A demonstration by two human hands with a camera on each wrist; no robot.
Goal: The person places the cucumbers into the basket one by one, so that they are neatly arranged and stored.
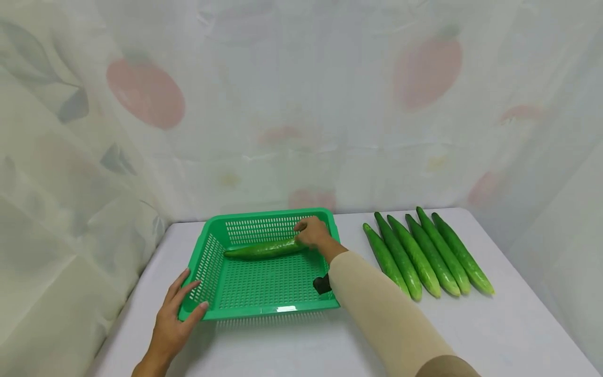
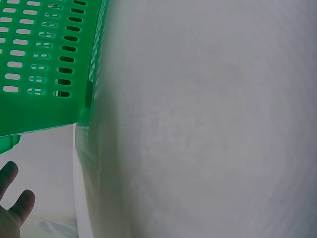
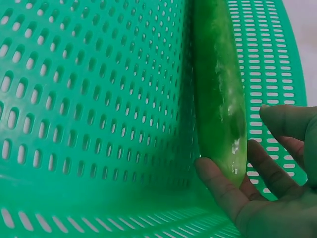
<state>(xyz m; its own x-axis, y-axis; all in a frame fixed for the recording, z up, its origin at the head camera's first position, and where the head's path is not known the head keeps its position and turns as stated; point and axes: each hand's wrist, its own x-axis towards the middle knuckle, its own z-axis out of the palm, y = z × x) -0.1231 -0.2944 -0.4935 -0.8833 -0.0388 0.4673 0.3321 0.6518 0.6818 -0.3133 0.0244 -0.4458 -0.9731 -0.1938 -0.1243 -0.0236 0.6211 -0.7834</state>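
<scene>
A green plastic basket (image 1: 256, 313) with slotted walls stands on the table. Inside lies a cucumber (image 1: 266, 250), along the back wall. My right hand (image 1: 313, 233) is at the cucumber's right end. In the right wrist view its fingers (image 3: 270, 171) are spread loosely about the tip, with one touching the near side and the uppermost digit apart from it. My left hand (image 1: 171, 317) rests at the basket's near left corner, fingers extended along the rim. In the left wrist view only two straight fingertips (image 2: 22, 206) show below the basket wall.
Several cucumbers (image 1: 419, 251) lie side by side on the white table (image 1: 476, 335), right of the basket. A pale printed sheet (image 1: 301, 104) hangs behind and at the sides. My right sleeve (image 1: 377, 309) crosses over the basket's right edge.
</scene>
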